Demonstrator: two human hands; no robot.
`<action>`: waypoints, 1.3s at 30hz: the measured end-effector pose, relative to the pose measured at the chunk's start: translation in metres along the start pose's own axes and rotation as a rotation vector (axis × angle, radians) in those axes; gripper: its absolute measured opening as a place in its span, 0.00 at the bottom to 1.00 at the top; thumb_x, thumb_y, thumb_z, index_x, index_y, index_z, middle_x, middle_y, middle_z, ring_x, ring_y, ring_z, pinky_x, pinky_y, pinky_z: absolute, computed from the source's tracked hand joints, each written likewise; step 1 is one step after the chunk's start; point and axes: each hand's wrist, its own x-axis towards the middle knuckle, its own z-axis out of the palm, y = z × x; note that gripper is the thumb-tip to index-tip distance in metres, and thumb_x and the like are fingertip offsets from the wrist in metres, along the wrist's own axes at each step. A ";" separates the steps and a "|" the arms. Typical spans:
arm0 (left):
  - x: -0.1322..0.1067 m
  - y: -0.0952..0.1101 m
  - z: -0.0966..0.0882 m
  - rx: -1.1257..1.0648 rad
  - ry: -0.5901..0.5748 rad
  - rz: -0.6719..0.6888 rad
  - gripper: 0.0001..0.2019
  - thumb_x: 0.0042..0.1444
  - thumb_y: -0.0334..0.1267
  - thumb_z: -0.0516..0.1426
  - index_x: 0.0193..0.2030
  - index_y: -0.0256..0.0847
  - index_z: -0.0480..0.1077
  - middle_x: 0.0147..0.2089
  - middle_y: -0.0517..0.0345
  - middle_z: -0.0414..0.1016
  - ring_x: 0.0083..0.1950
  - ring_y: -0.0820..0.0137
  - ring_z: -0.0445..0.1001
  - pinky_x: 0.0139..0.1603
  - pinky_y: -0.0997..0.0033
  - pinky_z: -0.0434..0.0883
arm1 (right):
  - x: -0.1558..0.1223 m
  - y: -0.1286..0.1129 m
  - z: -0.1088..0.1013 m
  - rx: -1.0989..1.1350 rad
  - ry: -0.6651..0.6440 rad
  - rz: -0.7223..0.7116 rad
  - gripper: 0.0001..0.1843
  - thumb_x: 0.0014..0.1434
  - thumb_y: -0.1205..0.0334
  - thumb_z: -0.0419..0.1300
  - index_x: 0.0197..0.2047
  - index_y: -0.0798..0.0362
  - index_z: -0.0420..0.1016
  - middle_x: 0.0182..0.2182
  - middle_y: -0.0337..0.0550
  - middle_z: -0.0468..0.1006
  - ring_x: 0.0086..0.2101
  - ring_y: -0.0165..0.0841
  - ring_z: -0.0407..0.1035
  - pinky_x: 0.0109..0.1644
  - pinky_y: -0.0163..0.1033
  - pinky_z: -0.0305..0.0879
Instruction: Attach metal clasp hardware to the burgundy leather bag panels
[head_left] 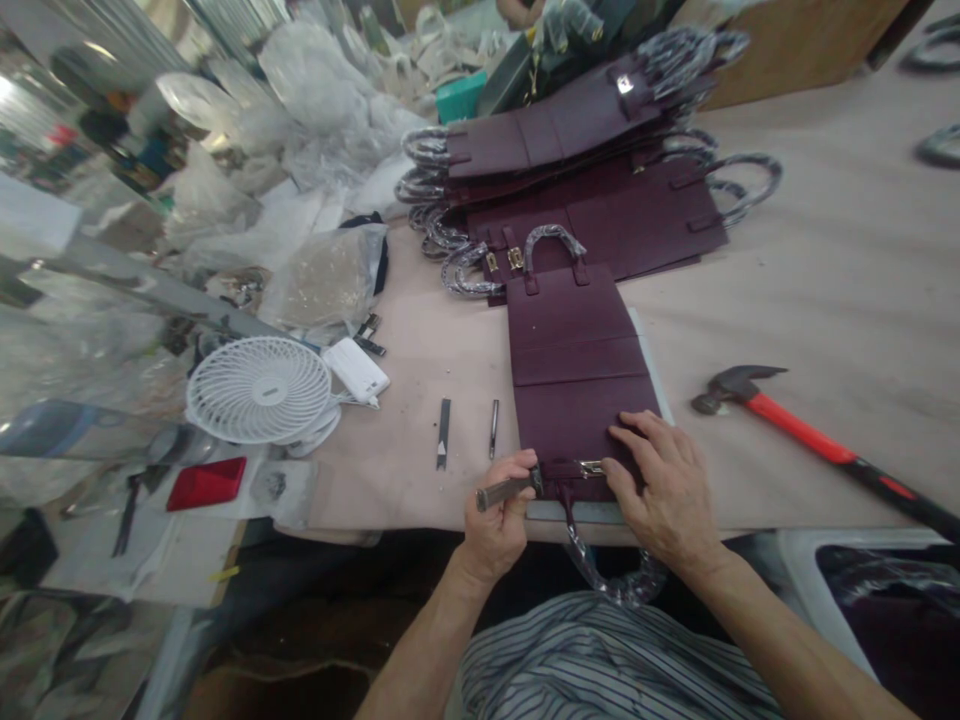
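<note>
A dark burgundy leather bag panel (581, 355) lies at the table's front edge, over a pale board (652, 365). Near its lower end is a shiny metal clasp (591, 467). My left hand (496, 525) is closed round a short bar-like metal tool (504, 491), whose dark end meets the panel's lower left edge. My right hand (667, 490) rests over the panel's right side, fingers apart, its thumb tip at the clasp. A plastic-wrapped handle (615, 580) hangs below the table edge between my hands.
A hammer (802, 425) with a red and black handle lies right. Left of the panel are a flat metal strip (443, 435) and a thin metal rod (493, 430). A white fan (259, 390) stands farther left. Stacked burgundy panels (600, 215) lie behind.
</note>
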 end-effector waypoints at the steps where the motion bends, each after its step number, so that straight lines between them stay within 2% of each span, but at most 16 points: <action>1: 0.001 0.000 -0.001 0.003 -0.011 0.004 0.09 0.66 0.31 0.55 0.51 0.43 0.70 0.52 0.47 0.79 0.56 0.61 0.79 0.59 0.52 0.77 | 0.000 0.000 0.000 0.000 0.001 0.000 0.16 0.65 0.57 0.56 0.54 0.52 0.72 0.55 0.53 0.73 0.59 0.51 0.64 0.63 0.60 0.60; 8: 0.006 -0.002 -0.003 0.055 -0.062 0.012 0.09 0.65 0.30 0.55 0.50 0.42 0.69 0.51 0.47 0.79 0.55 0.63 0.78 0.58 0.55 0.77 | 0.000 0.000 0.000 0.004 -0.006 0.011 0.16 0.65 0.58 0.56 0.54 0.52 0.73 0.56 0.53 0.73 0.59 0.52 0.63 0.63 0.61 0.59; 16: 0.018 -0.003 0.003 0.169 -0.113 0.096 0.06 0.65 0.31 0.54 0.47 0.42 0.68 0.46 0.49 0.76 0.50 0.64 0.77 0.52 0.60 0.76 | -0.002 0.000 0.002 0.013 -0.004 0.024 0.16 0.65 0.57 0.56 0.52 0.54 0.73 0.56 0.53 0.73 0.59 0.51 0.63 0.63 0.61 0.58; 20: 0.019 -0.006 0.008 0.200 -0.117 0.121 0.05 0.64 0.30 0.54 0.45 0.41 0.67 0.45 0.51 0.74 0.49 0.65 0.76 0.52 0.61 0.75 | 0.000 0.008 -0.005 0.137 -0.003 0.016 0.16 0.66 0.55 0.55 0.52 0.54 0.73 0.55 0.54 0.74 0.57 0.49 0.66 0.61 0.59 0.62; 23: 0.019 -0.007 0.010 0.188 -0.135 0.126 0.05 0.65 0.31 0.53 0.45 0.41 0.66 0.45 0.51 0.74 0.48 0.66 0.76 0.51 0.62 0.75 | 0.005 0.035 -0.030 0.145 0.066 0.054 0.18 0.65 0.53 0.54 0.52 0.54 0.73 0.53 0.55 0.74 0.53 0.46 0.69 0.59 0.54 0.65; 26: 0.019 -0.006 0.009 0.175 -0.141 0.118 0.04 0.65 0.31 0.53 0.45 0.41 0.66 0.45 0.52 0.74 0.47 0.67 0.76 0.50 0.63 0.75 | 0.002 0.082 -0.065 -0.159 0.115 0.140 0.21 0.63 0.51 0.53 0.50 0.56 0.74 0.50 0.60 0.75 0.50 0.49 0.69 0.56 0.54 0.66; 28: 0.019 -0.005 0.010 0.172 -0.138 0.108 0.05 0.64 0.31 0.53 0.45 0.42 0.66 0.45 0.52 0.74 0.48 0.67 0.76 0.50 0.63 0.75 | -0.008 0.116 -0.086 -0.409 0.006 0.230 0.21 0.62 0.48 0.52 0.45 0.56 0.75 0.44 0.63 0.76 0.43 0.51 0.71 0.46 0.54 0.67; 30: 0.018 -0.004 0.011 0.175 -0.140 0.093 0.06 0.63 0.30 0.53 0.45 0.42 0.67 0.46 0.51 0.74 0.49 0.66 0.76 0.51 0.63 0.75 | -0.021 0.144 -0.100 -0.515 -0.159 0.275 0.20 0.61 0.45 0.50 0.38 0.51 0.73 0.34 0.59 0.74 0.32 0.50 0.70 0.34 0.53 0.64; 32: 0.018 -0.003 0.012 0.177 -0.149 0.078 0.07 0.62 0.28 0.54 0.46 0.41 0.67 0.47 0.50 0.75 0.50 0.66 0.76 0.52 0.62 0.75 | -0.033 0.162 -0.106 -0.438 -0.224 0.279 0.17 0.60 0.44 0.48 0.33 0.47 0.68 0.27 0.54 0.71 0.26 0.48 0.67 0.30 0.52 0.60; 34: 0.017 -0.002 0.013 0.178 -0.160 0.061 0.09 0.61 0.28 0.53 0.46 0.41 0.68 0.47 0.50 0.76 0.50 0.65 0.77 0.53 0.62 0.76 | -0.040 0.165 -0.109 -0.258 -0.243 0.328 0.14 0.58 0.45 0.50 0.29 0.44 0.63 0.22 0.51 0.68 0.23 0.47 0.65 0.29 0.52 0.58; 36: 0.017 -0.001 0.014 0.183 -0.164 0.044 0.10 0.60 0.27 0.53 0.47 0.41 0.68 0.47 0.50 0.77 0.50 0.65 0.77 0.53 0.62 0.76 | -0.041 0.154 -0.111 -0.011 -0.308 0.489 0.14 0.57 0.44 0.54 0.26 0.43 0.62 0.19 0.50 0.67 0.20 0.45 0.64 0.25 0.50 0.57; 39: 0.017 0.000 0.015 0.193 -0.158 0.030 0.11 0.59 0.27 0.54 0.48 0.40 0.69 0.46 0.50 0.77 0.49 0.65 0.78 0.52 0.63 0.76 | -0.036 0.118 -0.117 0.429 -0.431 0.735 0.20 0.59 0.40 0.53 0.25 0.44 0.67 0.19 0.50 0.68 0.16 0.41 0.63 0.19 0.48 0.59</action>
